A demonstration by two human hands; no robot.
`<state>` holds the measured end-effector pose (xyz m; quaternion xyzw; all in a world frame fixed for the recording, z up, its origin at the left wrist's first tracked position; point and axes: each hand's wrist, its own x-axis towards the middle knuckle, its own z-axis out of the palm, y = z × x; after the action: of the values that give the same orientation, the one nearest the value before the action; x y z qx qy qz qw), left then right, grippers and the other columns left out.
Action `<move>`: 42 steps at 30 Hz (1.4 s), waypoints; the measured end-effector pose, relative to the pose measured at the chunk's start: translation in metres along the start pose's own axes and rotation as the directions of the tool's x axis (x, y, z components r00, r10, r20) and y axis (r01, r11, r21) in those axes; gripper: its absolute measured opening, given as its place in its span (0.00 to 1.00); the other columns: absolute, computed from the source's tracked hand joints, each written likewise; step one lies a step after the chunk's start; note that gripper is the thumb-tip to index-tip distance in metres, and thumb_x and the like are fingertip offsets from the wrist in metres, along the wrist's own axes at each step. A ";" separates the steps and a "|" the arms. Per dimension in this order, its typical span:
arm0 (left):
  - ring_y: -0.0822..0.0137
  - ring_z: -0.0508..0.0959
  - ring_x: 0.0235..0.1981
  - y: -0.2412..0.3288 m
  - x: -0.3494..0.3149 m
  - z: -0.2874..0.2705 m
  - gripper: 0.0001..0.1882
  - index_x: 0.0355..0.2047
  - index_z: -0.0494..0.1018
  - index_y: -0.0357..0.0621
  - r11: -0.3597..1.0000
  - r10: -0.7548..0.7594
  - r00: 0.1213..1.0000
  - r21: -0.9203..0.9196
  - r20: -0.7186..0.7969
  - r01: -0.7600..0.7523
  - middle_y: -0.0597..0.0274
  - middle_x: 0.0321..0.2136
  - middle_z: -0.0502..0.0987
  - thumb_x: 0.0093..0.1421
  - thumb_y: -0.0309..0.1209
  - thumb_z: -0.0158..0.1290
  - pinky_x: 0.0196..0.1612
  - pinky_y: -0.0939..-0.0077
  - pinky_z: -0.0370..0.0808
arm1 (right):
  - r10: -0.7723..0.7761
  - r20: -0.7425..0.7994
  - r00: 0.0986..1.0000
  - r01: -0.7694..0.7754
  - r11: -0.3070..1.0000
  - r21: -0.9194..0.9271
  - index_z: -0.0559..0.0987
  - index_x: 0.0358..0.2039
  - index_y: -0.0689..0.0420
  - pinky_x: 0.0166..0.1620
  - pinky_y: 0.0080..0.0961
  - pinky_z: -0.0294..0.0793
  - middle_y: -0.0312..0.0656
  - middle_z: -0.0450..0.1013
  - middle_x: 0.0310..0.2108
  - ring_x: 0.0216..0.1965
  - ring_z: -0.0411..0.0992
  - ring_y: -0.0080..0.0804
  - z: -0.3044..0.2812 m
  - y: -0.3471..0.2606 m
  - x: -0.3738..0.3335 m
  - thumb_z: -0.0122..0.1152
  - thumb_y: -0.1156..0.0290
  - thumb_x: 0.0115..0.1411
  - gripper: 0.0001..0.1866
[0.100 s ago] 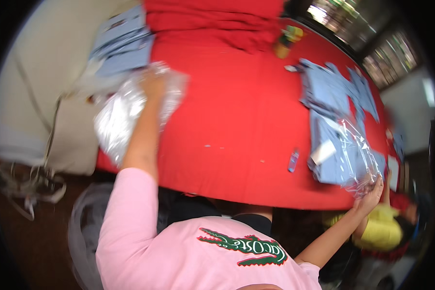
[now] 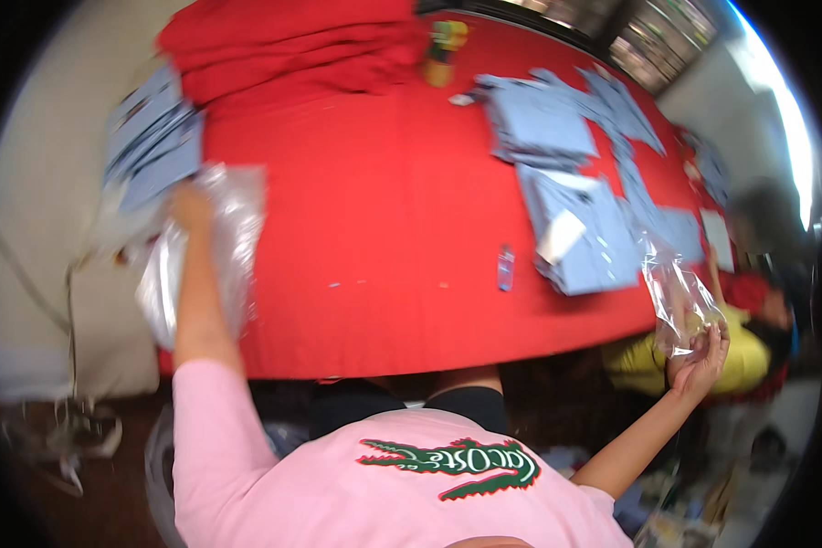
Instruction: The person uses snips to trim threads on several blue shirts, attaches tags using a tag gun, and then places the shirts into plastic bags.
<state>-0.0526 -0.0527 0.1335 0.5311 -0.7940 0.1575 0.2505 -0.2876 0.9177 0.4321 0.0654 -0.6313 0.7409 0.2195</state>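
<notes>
Beneath the left hand [image 2: 190, 205], seemingly gripping blurred clear bags [image 2: 205, 251], bagging begins; the right hand's [image 2: 703, 356] loosely curled fingers [image 2: 717, 340] hold one clear bag [image 2: 676, 297] needing opening.

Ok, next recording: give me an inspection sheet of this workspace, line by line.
Surface: red table, mostly bare in the middle.
Job's things: clear plastic bags at the left edge; one clear bag at the right.
Clutter: light blue folded garments, red fabric pile, small blue item.
Hands: left hand on the bag pile; right hand holds the single bag.
Cables: nothing seen.
Surroundings: another person in yellow, blurred.
</notes>
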 end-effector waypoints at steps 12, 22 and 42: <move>0.55 0.85 0.53 0.286 -0.263 -0.323 0.31 0.62 0.74 0.34 0.177 0.927 0.053 -0.557 0.371 0.811 0.47 0.56 0.82 0.76 0.51 0.53 0.58 0.61 0.81 | 0.338 -0.121 0.933 -0.272 0.886 0.374 0.81 0.50 0.54 0.32 0.23 0.76 0.34 0.79 0.34 0.30 0.75 0.24 -0.042 0.066 -0.079 0.70 0.74 0.65 0.13; 0.45 0.80 0.62 0.423 -0.363 -0.369 0.31 0.54 0.68 0.36 -0.159 0.902 0.172 -0.067 0.396 0.985 0.37 0.58 0.77 0.75 0.57 0.52 0.64 0.54 0.80 | 0.445 0.299 0.844 0.129 0.374 -0.918 0.87 0.41 0.47 0.38 0.43 0.82 0.49 0.84 0.30 0.35 0.84 0.50 -0.062 0.147 -0.237 0.71 0.58 0.62 0.10; 0.54 0.82 0.56 0.513 -0.304 -0.349 0.36 0.69 0.62 0.33 -0.111 0.809 0.369 -0.497 0.457 0.860 0.49 0.59 0.77 0.62 0.22 0.63 0.55 0.57 0.86 | 0.774 -0.141 0.617 -0.469 0.218 -0.856 0.87 0.38 0.56 0.28 0.39 0.73 0.42 0.77 0.24 0.23 0.73 0.40 -0.318 0.359 -0.388 0.65 0.67 0.60 0.10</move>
<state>-0.3506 0.5585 0.2580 0.1216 -0.5252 -0.8410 0.0463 -0.0292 1.0921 -0.1005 -0.1920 -0.8959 0.3447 -0.2043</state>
